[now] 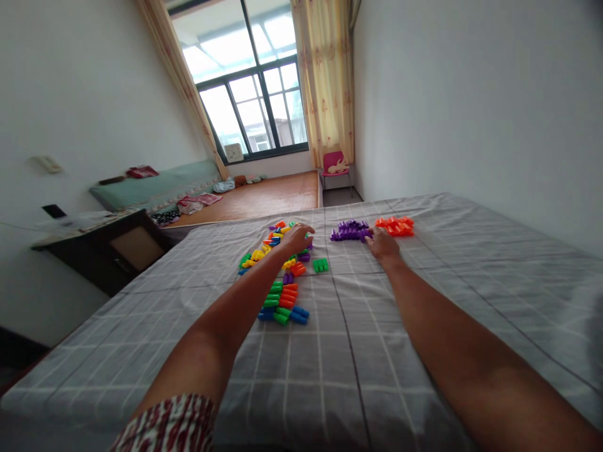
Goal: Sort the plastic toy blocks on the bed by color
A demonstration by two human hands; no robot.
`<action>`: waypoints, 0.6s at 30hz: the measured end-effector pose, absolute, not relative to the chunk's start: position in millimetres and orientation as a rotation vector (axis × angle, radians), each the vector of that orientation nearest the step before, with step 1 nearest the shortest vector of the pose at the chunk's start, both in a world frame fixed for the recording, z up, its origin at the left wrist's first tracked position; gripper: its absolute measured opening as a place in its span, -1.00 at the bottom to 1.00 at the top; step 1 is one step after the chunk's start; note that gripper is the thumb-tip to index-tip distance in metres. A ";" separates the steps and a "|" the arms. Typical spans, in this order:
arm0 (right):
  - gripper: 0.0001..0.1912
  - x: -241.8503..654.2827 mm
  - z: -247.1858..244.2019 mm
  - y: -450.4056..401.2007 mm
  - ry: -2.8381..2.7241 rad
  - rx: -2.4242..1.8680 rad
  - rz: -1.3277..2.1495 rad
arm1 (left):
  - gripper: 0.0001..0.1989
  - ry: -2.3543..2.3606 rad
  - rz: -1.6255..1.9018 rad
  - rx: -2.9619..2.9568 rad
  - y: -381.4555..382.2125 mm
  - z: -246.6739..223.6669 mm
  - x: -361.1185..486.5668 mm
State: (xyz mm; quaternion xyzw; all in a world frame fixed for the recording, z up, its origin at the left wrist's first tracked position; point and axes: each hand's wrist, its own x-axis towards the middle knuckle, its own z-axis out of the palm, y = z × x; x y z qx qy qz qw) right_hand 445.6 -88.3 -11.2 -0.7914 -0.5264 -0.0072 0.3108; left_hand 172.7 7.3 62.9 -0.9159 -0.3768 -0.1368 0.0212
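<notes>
My left hand (pixel 298 238) is over the far right side of a mixed heap of bullet-shaped plastic building blocks (pixel 258 255), its fingers apart and curved. Part of the heap is hidden behind that hand and forearm. My right hand (pixel 384 245) has its fingers closed on a purple block (pixel 365 234) at the right end of a group of purple blocks (pixel 347 231). Just beyond that hand is a group of orange blocks (pixel 396 226). A green block (pixel 321 265) lies by itself between the heap and the purple group.
A grey checked sheet (pixel 377 351) covers the bed under the blocks. Past it are a brown-topped bed (pixel 277 194) and a pink chair (pixel 333 164). A dark cabinet (pixel 117 251) stands at the left, and a white wall (pixel 471 107) runs along the right.
</notes>
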 end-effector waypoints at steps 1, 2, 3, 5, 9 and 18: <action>-0.65 445.0 -10.5 -88.7 -1.380 -2.094 -0.026 | -0.64 -1.201 -0.399 -2.845 7.4 58.9 181.7; -0.65 444.5 -10.1 -89.1 -1.373 -2.096 -0.034 | -0.62 -1.243 -0.363 -2.851 7.7 54.9 190.4; -0.64 444.1 -10.0 -89.5 -1.372 -2.093 -0.039 | -0.60 -1.287 -0.322 -2.858 8.2 51.1 198.5; -0.62 444.0 -10.7 -89.4 -1.370 -2.086 -0.033 | -0.57 -1.350 -0.252 -2.873 9.6 44.4 212.7; -0.59 447.4 -16.1 -84.3 -1.299 -2.065 0.014 | -0.50 -1.331 -0.252 -2.891 15.5 35.3 234.0; -0.75 460.0 -29.8 -58.4 -0.980 -1.742 0.071 | -0.47 -1.306 -0.273 -2.974 38.3 16.9 254.6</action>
